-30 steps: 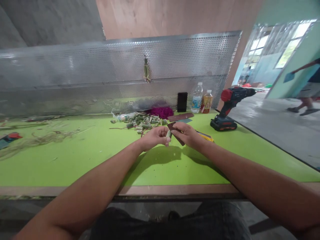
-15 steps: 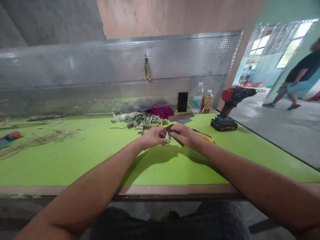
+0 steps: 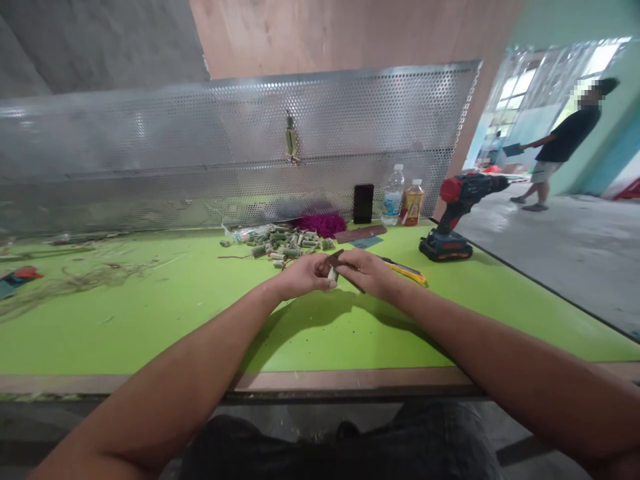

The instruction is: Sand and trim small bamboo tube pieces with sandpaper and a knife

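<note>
Between the thumb and fingers of my left hand [image 3: 306,277] is a short pale-green piece of bamboo [image 3: 333,274]. My right hand [image 3: 369,272] grips a dark brown strip of sandpaper [image 3: 336,256], held against the bamboo's upper end. Its lower edge juts out below my right fingers. Both hands are just above the green tabletop [image 3: 200,333]. Behind them lies a heap of short cut bamboo pieces [image 3: 287,240]. A yellow utility knife [image 3: 410,272] rests beside my right wrist, partly covered by it.
A red and black cordless drill [image 3: 453,217] stands on the right. Two bottles [image 3: 393,197] and a black phone-like slab [image 3: 363,203] stand at the back by purple shreds [image 3: 325,225]. A bamboo figure [image 3: 291,141] hangs on the perforated metal panel [image 3: 200,147]. Another person [image 3: 565,140] is beyond the table.
My hands hold the same bamboo piece and sandpaper, nearly in place. The view has shifted slightly. The person in the background has moved left and now holds a flat blue item out in front.
</note>
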Demonstrator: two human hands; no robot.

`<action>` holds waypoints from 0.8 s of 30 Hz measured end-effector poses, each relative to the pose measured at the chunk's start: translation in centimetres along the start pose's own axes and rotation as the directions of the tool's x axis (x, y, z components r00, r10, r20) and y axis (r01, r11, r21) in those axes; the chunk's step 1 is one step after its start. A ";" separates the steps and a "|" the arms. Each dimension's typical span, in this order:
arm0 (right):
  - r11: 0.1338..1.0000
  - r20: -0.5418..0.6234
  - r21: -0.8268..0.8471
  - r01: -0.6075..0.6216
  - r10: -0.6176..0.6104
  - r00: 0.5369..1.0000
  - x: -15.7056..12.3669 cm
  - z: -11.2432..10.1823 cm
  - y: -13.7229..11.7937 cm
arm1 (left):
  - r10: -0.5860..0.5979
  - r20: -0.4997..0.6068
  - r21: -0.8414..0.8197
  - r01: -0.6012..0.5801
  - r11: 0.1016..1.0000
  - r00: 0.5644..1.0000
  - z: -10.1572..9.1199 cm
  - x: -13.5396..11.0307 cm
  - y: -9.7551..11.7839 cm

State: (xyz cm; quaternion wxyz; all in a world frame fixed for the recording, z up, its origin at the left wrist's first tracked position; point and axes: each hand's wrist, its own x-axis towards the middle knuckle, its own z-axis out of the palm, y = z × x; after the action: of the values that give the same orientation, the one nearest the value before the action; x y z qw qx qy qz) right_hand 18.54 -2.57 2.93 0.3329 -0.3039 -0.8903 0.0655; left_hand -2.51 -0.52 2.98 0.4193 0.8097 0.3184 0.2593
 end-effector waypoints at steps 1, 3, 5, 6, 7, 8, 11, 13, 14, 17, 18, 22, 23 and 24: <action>1.000 -0.023 0.007 -0.016 0.016 1.000 0.0 0.0 0.0 | 0.002 0.006 -0.011 -0.002 1.000 1.000 0.0 0.0 -0.1; 1.000 -0.007 -0.008 -0.023 0.023 1.000 0.1 0.0 0.1 | 0.007 0.005 0.000 -0.007 1.000 1.000 0.2 0.0 -0.1; 1.000 0.038 -0.017 -0.024 0.024 0.999 0.1 0.1 0.2 | 0.007 -0.016 0.015 -0.007 1.000 1.000 0.3 0.0 -0.2; 0.999 0.032 -0.018 -0.032 0.032 0.999 0.1 0.1 0.2 | 0.004 -0.025 0.011 -0.004 1.000 1.000 0.4 0.0 -0.2; 0.999 0.008 -0.017 -0.043 0.043 0.999 0.0 0.1 0.2 | -0.002 -0.026 -0.003 0.002 1.000 1.000 0.4 0.1 -0.3; 0.999 -0.022 -0.012 -0.050 0.050 0.999 0.0 0.1 0.3 | -0.010 -0.019 -0.025 0.010 1.000 1.000 0.4 0.1 -0.3; 1.000 -0.008 -0.015 -0.017 0.017 1.000 0.0 0.0 0.4 | -0.044 0.012 -0.056 0.044 0.997 0.999 0.5 0.1 -0.1; 0.999 0.066 -0.021 0.025 -0.024 0.998 0.0 -0.1 0.4 | -0.075 -0.001 -0.022 0.074 0.997 0.997 0.4 0.1 0.1; 0.999 0.078 -0.020 0.028 -0.027 0.997 0.0 -0.1 0.4 | -0.085 -0.006 -0.013 0.085 0.996 0.996 0.4 0.0 0.3; 1.000 0.002 0.001 0.006 -0.006 1.000 -0.1 -0.2 0.5 | -0.066 0.032 -0.072 0.068 0.995 0.997 0.4 -0.1 0.6; 1.000 -0.020 0.010 0.013 -0.013 1.000 -0.1 -0.1 0.5 | -0.057 0.043 -0.097 0.061 0.993 0.997 0.4 -0.1 0.6; 0.998 -0.002 0.033 0.062 -0.062 0.998 -0.2 -0.1 0.3 | -0.030 0.021 -0.171 0.033 0.985 0.999 0.5 0.1 0.0; 0.998 -0.022 0.047 0.048 -0.048 0.999 -0.2 -0.1 0.3 | -0.005 0.026 -0.216 0.011 0.976 1.000 0.6 0.2 -0.2; 0.998 -0.058 0.062 0.030 -0.026 0.998 -0.2 -0.2 0.2 | 0.025 0.039 -0.265 -0.014 0.964 0.999 0.6 0.3 -0.4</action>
State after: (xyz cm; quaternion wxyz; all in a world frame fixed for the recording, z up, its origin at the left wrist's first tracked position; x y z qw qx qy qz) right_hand 18.83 -2.51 2.90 0.3684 -0.2824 -0.8821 0.0800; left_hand -2.02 -0.45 2.39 0.5276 0.7548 0.2641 0.2867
